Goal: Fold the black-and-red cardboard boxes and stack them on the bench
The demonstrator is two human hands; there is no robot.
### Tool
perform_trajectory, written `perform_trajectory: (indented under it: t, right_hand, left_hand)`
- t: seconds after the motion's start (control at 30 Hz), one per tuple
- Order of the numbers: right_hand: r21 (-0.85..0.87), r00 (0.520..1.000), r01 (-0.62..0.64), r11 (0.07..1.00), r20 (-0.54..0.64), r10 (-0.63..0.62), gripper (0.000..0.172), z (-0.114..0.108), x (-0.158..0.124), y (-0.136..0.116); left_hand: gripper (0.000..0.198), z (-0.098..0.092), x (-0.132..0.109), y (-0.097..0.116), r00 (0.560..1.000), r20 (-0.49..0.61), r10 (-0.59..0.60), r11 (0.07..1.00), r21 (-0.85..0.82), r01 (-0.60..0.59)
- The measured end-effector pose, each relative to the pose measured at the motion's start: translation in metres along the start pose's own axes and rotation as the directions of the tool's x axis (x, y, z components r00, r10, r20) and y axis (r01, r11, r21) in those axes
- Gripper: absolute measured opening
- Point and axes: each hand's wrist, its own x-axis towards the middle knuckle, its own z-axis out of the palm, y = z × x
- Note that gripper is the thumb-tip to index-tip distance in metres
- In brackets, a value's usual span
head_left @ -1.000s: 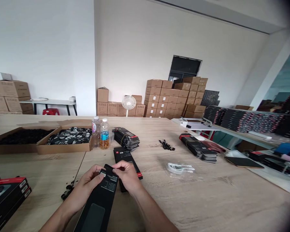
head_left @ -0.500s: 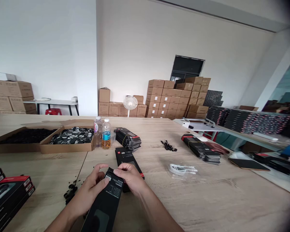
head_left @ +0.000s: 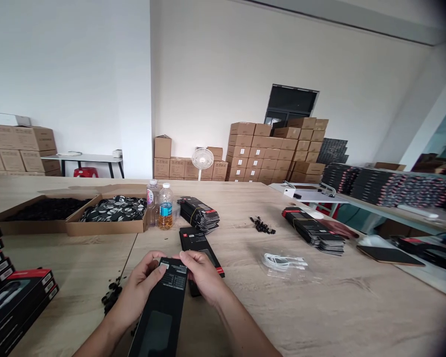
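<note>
A long black cardboard box [head_left: 159, 307] with white print and a grey panel is held at its far end between both hands. My left hand [head_left: 141, 280] grips its left edge, thumb lying on the printed face. My right hand [head_left: 204, 275] pinches the far right corner, its fingertips partly hidden behind the box. Just beyond lies a stack of flat black boxes [head_left: 198, 243] with a red edge, partly covered by my right hand. Small black parts [head_left: 112, 296] are scattered on the table left of my left hand.
Finished-looking black boxes [head_left: 22, 302] are piled at the near left. Two cardboard trays [head_left: 106, 227] and two bottles [head_left: 165, 208] stand beyond. Banded flat boxes [head_left: 198, 214], small black pieces [head_left: 262, 225], a bagged white cable [head_left: 284, 261] and another banded bundle [head_left: 308, 229] lie farther right.
The far end of the held box, where an end flap stood up, now looks flat and closed. Both hands remain on it; the view has shifted slightly.
</note>
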Motion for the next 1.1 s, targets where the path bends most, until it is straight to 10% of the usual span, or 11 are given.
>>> perform_trajectory:
  t: [0.53,0.67,0.8,0.93,1.1]
  right_hand:
    - [-0.022,0.969,-0.111,0.994,0.219,0.113,0.066,-0.005,-0.014,-0.02]
    - [-0.28,0.944,-0.067,0.958,0.294,0.152,0.05,-0.02,-0.017,-0.029]
    - [-0.303,0.914,-0.009,0.953,0.384,0.13,0.044,-0.016,-0.029,-0.025]
    - [-0.362,0.944,-0.041,0.931,0.291,0.154,0.041,-0.03,-0.047,-0.024]
    - [-0.671,0.997,-0.08,0.737,-0.066,0.047,0.059,-0.129,-0.064,-0.076]
  left_hand:
    - [0.035,-0.011,0.011,-0.003,0.915,-0.383,0.125,0.989,0.123,-0.084]
    - [0.041,-0.017,-0.003,0.009,0.947,-0.057,0.315,0.832,0.497,-0.247]
    - [0.095,-0.002,-0.024,0.023,0.888,0.452,0.087,0.578,0.702,-0.415]
    - [0.1,0.013,-0.03,0.023,0.87,0.491,-0.04,0.522,0.753,-0.401]
    - [0.084,0.006,-0.019,0.01,0.937,0.329,0.12,0.512,0.788,-0.343]
